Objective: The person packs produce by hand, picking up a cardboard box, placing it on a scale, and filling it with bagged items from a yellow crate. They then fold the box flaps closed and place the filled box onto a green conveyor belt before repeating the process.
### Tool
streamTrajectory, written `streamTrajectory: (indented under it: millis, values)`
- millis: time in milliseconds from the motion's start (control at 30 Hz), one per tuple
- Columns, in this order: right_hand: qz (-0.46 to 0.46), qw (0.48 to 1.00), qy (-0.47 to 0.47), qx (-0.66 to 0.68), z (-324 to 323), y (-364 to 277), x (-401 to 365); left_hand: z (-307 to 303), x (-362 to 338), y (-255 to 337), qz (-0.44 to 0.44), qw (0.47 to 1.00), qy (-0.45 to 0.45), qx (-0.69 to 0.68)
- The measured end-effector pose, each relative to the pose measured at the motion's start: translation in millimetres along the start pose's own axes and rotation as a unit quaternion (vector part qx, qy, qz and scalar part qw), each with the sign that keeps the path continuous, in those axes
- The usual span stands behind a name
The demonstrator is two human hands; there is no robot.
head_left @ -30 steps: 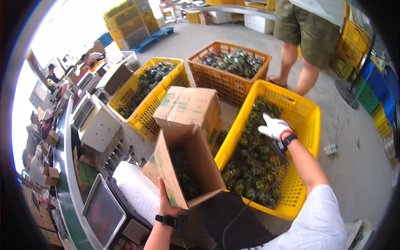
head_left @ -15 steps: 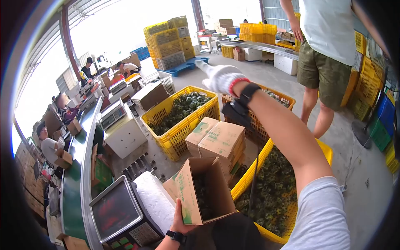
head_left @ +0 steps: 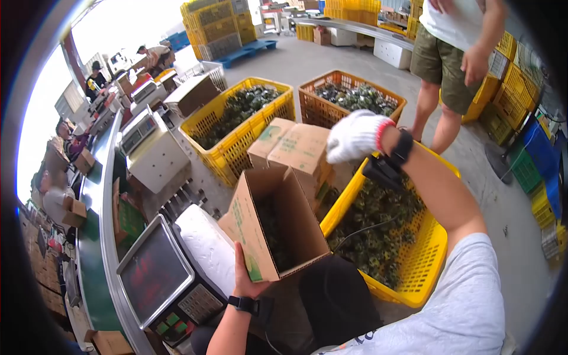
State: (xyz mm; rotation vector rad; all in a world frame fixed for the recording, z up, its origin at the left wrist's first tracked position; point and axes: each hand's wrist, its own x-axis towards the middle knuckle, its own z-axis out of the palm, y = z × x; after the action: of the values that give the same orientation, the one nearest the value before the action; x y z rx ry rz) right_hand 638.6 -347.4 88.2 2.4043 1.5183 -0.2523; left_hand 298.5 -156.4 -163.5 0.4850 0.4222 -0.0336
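An open cardboard box [head_left: 236, 222] with green print tilts toward me, dark greenish items deep inside it. My bare left hand [head_left: 247, 277] grips its lower near corner, thumb up along the printed side. In a white knitted glove with a red cuff, my right hand [head_left: 357, 137] is raised with fingers curled in and nothing showing in them. It hangs between a stack of flattened-looking printed cartons [head_left: 300, 148] and a yellow crate [head_left: 427, 285] full of dark green clumps [head_left: 378, 245]. Beside the box stands a digital scale [head_left: 157, 275] with a white foam block [head_left: 206, 239].
A second yellow crate [head_left: 228, 161] and an orange crate [head_left: 349, 76] hold similar items. On the left runs a green conveyor belt [head_left: 94, 278], with people seated along it. A person in green shorts [head_left: 441, 65] stands at right. Stacked yellow crates [head_left: 216, 26] rise on a blue pallet.
My right hand has gone from pointing forward to curled fingers, lower and nearer. The view has tipped down. The person in shorts has lowered a hand in front; my left hand keeps its grip.
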Motion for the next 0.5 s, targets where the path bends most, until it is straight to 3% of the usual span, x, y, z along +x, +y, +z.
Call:
streamTrajectory:
  millis: [67, 100, 133, 167, 233, 333, 367, 433, 500]
  values:
    - [0.028, 0.978, -0.107, 0.174, 94.7, 23.4, -39.8, -5.2, 4.0, -0.1, -0.009, 1.000, 0.009, 0.014]
    - [0.116, 0.949, -0.167, 0.240, 120.6, 16.7, -64.5, -6.7, 7.3, -1.3, 0.001, 1.000, 0.006, 0.022]
    - [0.127, 0.956, -0.131, 0.232, 183.5, 23.3, -79.2, -7.5, 8.7, -3.0, 0.008, 0.999, 0.008, 0.030]
    - [0.195, 0.923, -0.159, 0.292, 247.1, 25.8, -93.2, -9.7, 10.0, -3.0, -0.012, 0.999, 0.022, 0.029]
    - [0.273, 0.861, -0.251, 0.348, 324.1, 6.5, -116.3, -14.1, 15.7, -1.3, -0.032, 0.998, 0.037, 0.032]
    - [0.325, 0.793, -0.266, 0.442, 420.3, -28.0, -134.0, -35.0, 21.8, -2.0, -0.001, 0.999, 0.034, 0.036]
    - [0.327, 0.784, -0.271, 0.454, 420.7, -40.8, -137.8, -41.8, 24.8, -2.9, 0.012, 1.000, 0.028, 0.001]
    - [0.418, 0.750, -0.235, 0.455, 415.8, -60.9, -136.0, -44.9, 35.0, -1.8, -0.006, 0.999, 0.039, 0.019]
    - [0.432, 0.735, -0.194, 0.485, 424.9, -64.4, -129.6, -40.8, 45.7, -2.8, -0.016, 0.998, 0.050, 0.034]
